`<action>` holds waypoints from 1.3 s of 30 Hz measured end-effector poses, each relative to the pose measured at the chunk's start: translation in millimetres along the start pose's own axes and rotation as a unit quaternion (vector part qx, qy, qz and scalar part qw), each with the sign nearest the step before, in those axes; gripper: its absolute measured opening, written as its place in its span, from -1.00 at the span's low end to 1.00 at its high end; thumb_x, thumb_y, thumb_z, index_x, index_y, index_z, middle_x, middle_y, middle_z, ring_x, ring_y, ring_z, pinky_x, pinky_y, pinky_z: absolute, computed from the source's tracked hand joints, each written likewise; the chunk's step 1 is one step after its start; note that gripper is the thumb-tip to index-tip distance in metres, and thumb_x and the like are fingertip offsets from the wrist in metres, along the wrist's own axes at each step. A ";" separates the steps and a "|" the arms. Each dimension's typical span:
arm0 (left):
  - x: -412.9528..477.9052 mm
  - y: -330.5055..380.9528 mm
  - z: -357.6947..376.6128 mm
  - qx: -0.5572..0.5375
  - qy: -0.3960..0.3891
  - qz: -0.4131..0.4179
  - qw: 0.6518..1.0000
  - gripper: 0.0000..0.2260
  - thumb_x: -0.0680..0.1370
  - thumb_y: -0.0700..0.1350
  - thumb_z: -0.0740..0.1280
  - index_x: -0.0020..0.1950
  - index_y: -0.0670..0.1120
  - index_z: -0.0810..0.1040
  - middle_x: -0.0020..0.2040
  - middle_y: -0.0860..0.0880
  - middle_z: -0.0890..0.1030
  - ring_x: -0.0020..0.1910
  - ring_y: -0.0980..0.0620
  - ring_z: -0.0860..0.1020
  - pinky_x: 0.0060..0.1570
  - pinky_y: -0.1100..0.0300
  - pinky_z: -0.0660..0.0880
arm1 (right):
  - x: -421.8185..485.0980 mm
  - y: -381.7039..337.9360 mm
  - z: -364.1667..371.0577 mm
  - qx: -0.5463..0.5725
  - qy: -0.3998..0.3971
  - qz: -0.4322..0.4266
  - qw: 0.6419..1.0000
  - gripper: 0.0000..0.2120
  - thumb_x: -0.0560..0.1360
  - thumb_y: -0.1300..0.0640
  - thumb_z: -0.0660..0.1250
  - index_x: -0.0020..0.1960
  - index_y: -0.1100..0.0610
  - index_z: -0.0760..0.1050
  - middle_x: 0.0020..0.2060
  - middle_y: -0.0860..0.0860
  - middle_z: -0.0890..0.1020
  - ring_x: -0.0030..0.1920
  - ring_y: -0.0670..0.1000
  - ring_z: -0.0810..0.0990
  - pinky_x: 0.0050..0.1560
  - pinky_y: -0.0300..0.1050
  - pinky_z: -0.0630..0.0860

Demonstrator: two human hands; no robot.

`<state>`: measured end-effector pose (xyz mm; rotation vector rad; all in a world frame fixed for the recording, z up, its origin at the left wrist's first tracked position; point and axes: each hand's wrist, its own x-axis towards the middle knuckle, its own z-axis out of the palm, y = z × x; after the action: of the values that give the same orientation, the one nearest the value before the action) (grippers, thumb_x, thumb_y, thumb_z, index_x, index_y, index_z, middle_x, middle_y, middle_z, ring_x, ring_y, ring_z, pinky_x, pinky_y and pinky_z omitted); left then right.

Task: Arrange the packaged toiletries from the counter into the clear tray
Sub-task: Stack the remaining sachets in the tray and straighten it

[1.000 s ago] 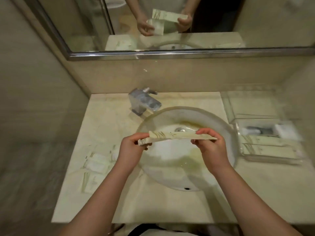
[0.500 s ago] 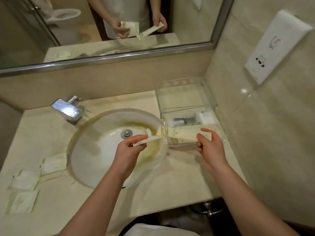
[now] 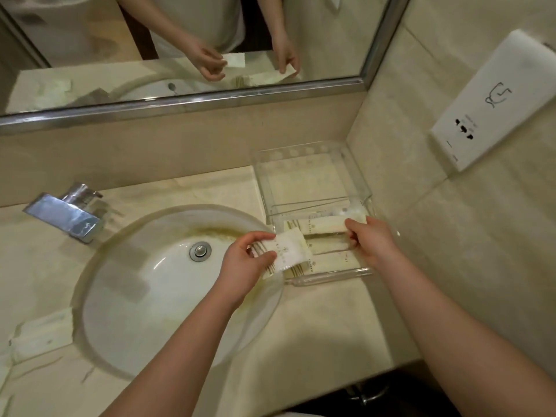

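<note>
A clear tray (image 3: 313,176) stands on the counter right of the sink, against the side wall. My right hand (image 3: 371,240) grips one end of a long cream packet (image 3: 322,225) that lies across the tray's near half. My left hand (image 3: 246,255) pinches a smaller square white packet (image 3: 288,249) over the tray's left rim. More long cream packets (image 3: 329,264) lie in the tray under both. Another white packet (image 3: 42,334) rests on the counter at the far left.
A round sink (image 3: 144,296) with a metal drain fills the middle of the counter. A chrome tap (image 3: 67,216) sits at its back left. A mirror (image 3: 180,40) runs along the back wall. A white socket plate (image 3: 496,97) is on the right wall.
The view swung right. Both hands moved from above the sink to the tray. The two packets, held together before, are now apart, the long one lowered into the tray.
</note>
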<state>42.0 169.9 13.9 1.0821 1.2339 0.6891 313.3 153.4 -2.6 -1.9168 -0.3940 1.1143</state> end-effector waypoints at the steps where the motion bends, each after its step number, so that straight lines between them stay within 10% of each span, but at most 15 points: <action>1: 4.4 -1.0 0.7 0.010 -0.002 -0.004 1.000 -0.74 0.45 -0.31 0.45 -0.01 0.04 0.68 -0.01 -0.14 0.67 -0.18 -0.06 0.58 -0.12 -0.03 0.59 | 2.1 -1.4 4.5 -0.031 0.003 -0.012 0.999 -0.96 0.46 0.23 0.38 -0.14 0.19 0.52 -0.42 0.05 0.52 -0.46 -0.01 0.44 -0.41 -0.12 0.39; 12: 30.6 -8.6 34.7 0.077 0.014 -0.007 0.997 -0.83 0.48 -0.28 0.42 -0.03 -0.05 0.71 -0.07 0.09 0.65 -0.21 0.16 0.55 -0.26 0.42 0.47 | 4.6 4.3 25.1 -0.383 0.151 -0.116 0.904 -0.56 0.44 -0.10 0.41 0.23 0.09 0.49 0.08 0.05 0.61 0.02 0.15 0.61 -0.16 -0.11 0.37; 20: 35.2 -21.4 69.2 0.296 0.028 0.072 0.952 -0.87 0.46 -0.24 0.43 -0.02 -0.10 0.65 0.03 -0.01 0.57 -0.04 0.09 0.50 0.01 0.29 0.36 | -7.8 22.2 4.3 -0.302 0.139 -0.220 0.917 -0.76 0.50 0.01 0.35 0.13 0.07 0.50 0.05 0.06 0.57 0.03 0.10 0.58 -0.13 -0.08 0.42; 31: 15.5 -47.2 91.1 0.495 0.126 0.192 0.838 -0.84 0.41 -0.16 0.42 -0.03 -0.14 0.65 0.02 -0.12 0.60 0.08 -0.19 0.51 0.08 -0.03 0.46 | -59.6 79.8 10.6 -0.466 0.001 -0.358 0.809 -0.61 0.48 0.00 0.27 0.30 -0.01 0.48 0.29 0.03 0.50 0.32 0.09 0.40 0.25 0.08 0.44; 39: -17.2 -77.8 95.3 0.598 -0.003 0.145 0.788 -0.42 0.61 0.11 -0.04 0.56 -0.15 0.18 0.59 -0.13 0.18 0.58 -0.15 0.07 0.49 -0.16 0.06 | -60.6 77.6 15.8 -0.489 -0.032 -0.336 0.804 -0.58 0.55 0.06 0.22 0.40 -0.01 0.44 0.42 0.00 0.44 0.47 0.12 0.25 0.38 0.10 0.28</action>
<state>119.5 99.8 -53.3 2.3506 1.5159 0.0142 255.9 78.6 -35.1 -2.2302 -1.8098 0.4753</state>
